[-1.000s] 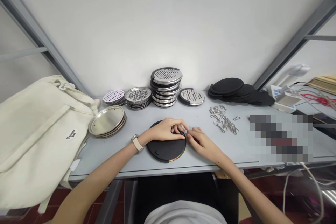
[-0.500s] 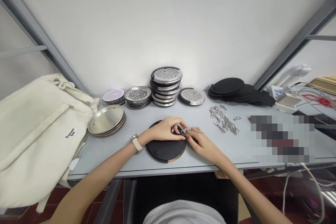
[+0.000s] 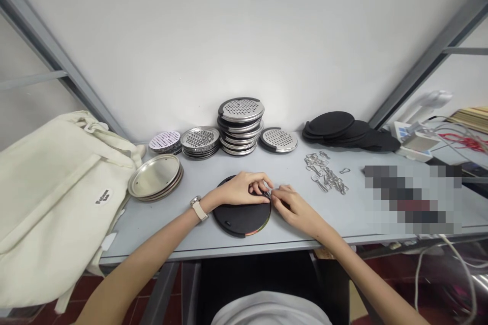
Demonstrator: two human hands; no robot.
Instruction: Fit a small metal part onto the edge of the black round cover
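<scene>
A round black disc (image 3: 244,219) lies flat near the table's front edge, with a coloured strip along part of its rim. Over its upper part rests my left hand (image 3: 247,188), thumb and fingers curled together at the right rim. A small metal clip (image 3: 268,194) shows between my two hands, mostly covered by fingers. From the right, my right hand (image 3: 292,205) pinches the clip with thumb and forefinger beside the disc's edge. Several similar metal clips (image 3: 326,172) lie in a loose pile to the right.
Along the wall stand a tall stack of grater discs (image 3: 241,127), a shorter grater stack (image 3: 200,141) and a single grater disc (image 3: 279,140). Plain metal discs (image 3: 154,175) are piled left, beside a cream bag (image 3: 57,203). Black discs (image 3: 331,124) overlap at the back right.
My hands stay together at the disc's right rim, with only slight finger movement. The black piece between the left fingers shows less now. The view has shifted slightly.
</scene>
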